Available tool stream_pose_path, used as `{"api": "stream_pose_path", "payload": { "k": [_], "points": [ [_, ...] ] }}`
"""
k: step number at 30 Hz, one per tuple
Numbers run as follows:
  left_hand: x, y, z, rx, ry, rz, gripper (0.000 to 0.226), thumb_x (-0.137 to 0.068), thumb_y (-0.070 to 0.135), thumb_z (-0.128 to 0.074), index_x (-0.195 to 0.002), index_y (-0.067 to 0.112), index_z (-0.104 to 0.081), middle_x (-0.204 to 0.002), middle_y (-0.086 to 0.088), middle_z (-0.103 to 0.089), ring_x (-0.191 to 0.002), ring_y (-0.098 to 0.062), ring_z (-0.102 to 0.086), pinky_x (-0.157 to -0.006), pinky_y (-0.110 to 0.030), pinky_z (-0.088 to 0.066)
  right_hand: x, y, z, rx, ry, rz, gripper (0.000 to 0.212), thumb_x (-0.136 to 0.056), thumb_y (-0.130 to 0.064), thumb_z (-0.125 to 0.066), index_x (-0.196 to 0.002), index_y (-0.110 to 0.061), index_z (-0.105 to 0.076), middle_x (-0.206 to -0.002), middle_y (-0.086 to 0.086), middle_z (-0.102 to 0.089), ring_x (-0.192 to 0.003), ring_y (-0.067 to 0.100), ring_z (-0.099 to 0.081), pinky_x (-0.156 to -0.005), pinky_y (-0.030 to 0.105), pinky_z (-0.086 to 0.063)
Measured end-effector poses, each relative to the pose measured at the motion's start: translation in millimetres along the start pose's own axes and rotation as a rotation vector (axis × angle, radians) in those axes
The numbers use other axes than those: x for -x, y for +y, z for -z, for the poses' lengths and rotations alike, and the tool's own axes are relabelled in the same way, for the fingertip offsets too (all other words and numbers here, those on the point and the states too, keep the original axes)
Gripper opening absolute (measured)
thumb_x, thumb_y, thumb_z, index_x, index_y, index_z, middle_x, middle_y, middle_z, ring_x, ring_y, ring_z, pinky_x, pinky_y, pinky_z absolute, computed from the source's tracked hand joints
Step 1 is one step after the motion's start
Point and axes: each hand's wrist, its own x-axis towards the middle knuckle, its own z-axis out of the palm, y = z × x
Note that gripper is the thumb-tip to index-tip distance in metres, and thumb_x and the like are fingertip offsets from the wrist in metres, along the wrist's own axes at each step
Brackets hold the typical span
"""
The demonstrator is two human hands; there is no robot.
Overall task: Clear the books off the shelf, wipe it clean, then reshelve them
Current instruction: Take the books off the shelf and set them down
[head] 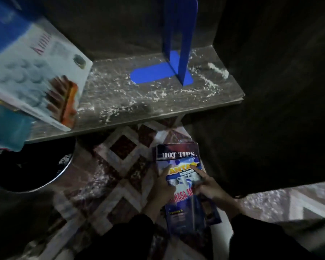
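Head view: HOT TIPS book (pixel 178 156) over the patterned floor (pixel 120 147), below the dusty shelf (pixel 139 102).
We are noting the left hand (pixel 161 186) and right hand (pixel 212 188) gripping its side edges, one finger of each lying across the cover.

A blue bookend (pixel 178 53) stands upright on the shelf (pixel 120 102). Left of it the dusty surface lies open up to a tilted book (pixel 36 72). Right of it only a narrow strip remains before the wall (pixel 270 72).
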Motion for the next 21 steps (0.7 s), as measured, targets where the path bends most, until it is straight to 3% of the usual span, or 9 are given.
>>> {"api": "stream_pose_path", "payload": {
  "k": [2, 4, 5, 7, 9, 12, 14, 17, 21],
  "points": [
    [-21.0, -12.4, -4.2, -0.021, -0.017, -0.025, 0.080, -0.081, -0.010, -0.052, -0.143, 0.037, -0.033, -0.135, -0.016, -0.052, -0.057, -0.008, -0.060, -0.051, -0.025, -0.039, -20.9, 14.6, -4.4, 0.045, 0.118, 0.005, 0.078, -0.076, 0.011, -0.054, -0.132, -0.042, -0.051, -0.059, -0.001, -0.065, -0.050, 0.012, -0.053, -0.051, 0.033, -0.042],
    [-38.7, -14.0, -7.2, -0.129, 0.006, -0.093, 0.078, -0.084, -0.006, -0.052, -0.142, 0.040, -0.030, -0.155, -0.011, -0.022, -0.101, -0.032, -0.063, -0.068, -0.037, -0.049, -42.2, 31.3, -3.9, 0.087, 0.155, 0.012, 0.076, -0.073, -0.011, -0.062, -0.125, -0.063, -0.046, -0.072, 0.008, -0.068, -0.058, 0.021, -0.055, -0.058, 0.046, -0.047],
    [-45.1, -10.9, -7.9, -0.177, 0.012, -0.127, 0.076, -0.085, -0.004, -0.052, -0.144, 0.035, -0.026, -0.156, -0.011, -0.013, -0.123, -0.042, -0.047, -0.086, -0.037, -0.047, -52.3, 36.9, -2.7, 0.096, 0.167, 0.009, 0.074, -0.075, -0.018, -0.064, -0.124, -0.068, -0.042, -0.081, 0.009, -0.070, -0.063, 0.023, -0.060, -0.062, 0.047, -0.052],
    [-59.0, -6.2, -7.6, -0.243, 0.045, -0.164, 0.075, -0.084, 0.000, -0.053, -0.148, 0.019, -0.019, -0.153, -0.017, -0.013, -0.140, -0.036, -0.025, -0.105, -0.027, -0.029, -55.1, 26.0, -6.2, 0.100, 0.218, 0.013, 0.071, -0.083, -0.021, -0.067, -0.124, -0.071, -0.038, -0.091, 0.002, -0.072, -0.071, 0.019, -0.068, -0.067, 0.042, -0.057],
    [-68.4, -2.2, -5.4, -0.287, 0.069, -0.135, 0.078, -0.082, 0.001, -0.052, -0.149, 0.017, -0.017, -0.152, -0.018, -0.015, -0.142, -0.030, -0.023, -0.112, -0.031, -0.027, -56.0, 12.2, -10.0, 0.097, 0.238, 0.047, 0.070, -0.087, -0.019, -0.067, -0.128, -0.067, -0.038, -0.090, -0.007, -0.072, -0.069, 0.009, -0.068, -0.067, 0.036, -0.057],
    [-76.8, -2.7, -2.5, -0.363, 0.039, -0.135, 0.084, -0.076, 0.019, -0.046, -0.150, 0.020, -0.007, -0.155, -0.018, -0.016, -0.143, -0.030, -0.019, -0.114, -0.036, -0.024, -62.3, 6.0, -14.3, 0.175, 0.257, 0.036, 0.074, -0.088, -0.018, -0.067, -0.131, -0.066, -0.031, -0.064, -0.014, -0.063, -0.063, 0.003, -0.056, -0.069, 0.027, -0.045],
    [-75.5, -1.1, -0.3, -0.545, 0.029, -0.110, 0.078, -0.088, 0.025, -0.048, -0.152, 0.027, -0.003, -0.157, -0.016, -0.006, -0.144, -0.033, -0.010, -0.114, -0.037, -0.020, -60.3, 0.3, -19.1, 0.373, 0.268, 0.037, 0.078, -0.086, -0.030, -0.067, -0.140, -0.063, -0.020, -0.088, -0.019, -0.062, -0.098, 0.019, -0.049, -0.090, 0.039, -0.036],
    [-72.8, -0.2, 4.8, -0.790, 0.072, -0.078, 0.069, -0.098, 0.035, -0.043, -0.151, 0.038, 0.002, -0.159, -0.013, 0.005, -0.144, -0.038, 0.006, -0.114, -0.045, -0.014, -57.7, -7.3, -23.9, 0.673, 0.289, -0.044, 0.083, -0.086, -0.043, -0.062, -0.147, -0.054, -0.007, -0.142, 0.007, -0.031, -0.130, 0.032, -0.024, -0.106, 0.051, -0.026],
    [-65.7, 7.0, 4.3, -0.765, 0.021, 0.023, 0.072, -0.094, 0.030, -0.045, -0.150, 0.042, -0.001, -0.158, -0.021, 0.005, -0.144, -0.040, 0.004, -0.113, -0.049, -0.013, -49.5, -27.1, -31.0, 0.820, 0.316, -0.107, 0.078, -0.089, -0.047, -0.057, -0.149, -0.046, -0.006, -0.146, 0.017, -0.023, -0.134, 0.035, -0.023, -0.108, 0.051, -0.026]
  ]
}}
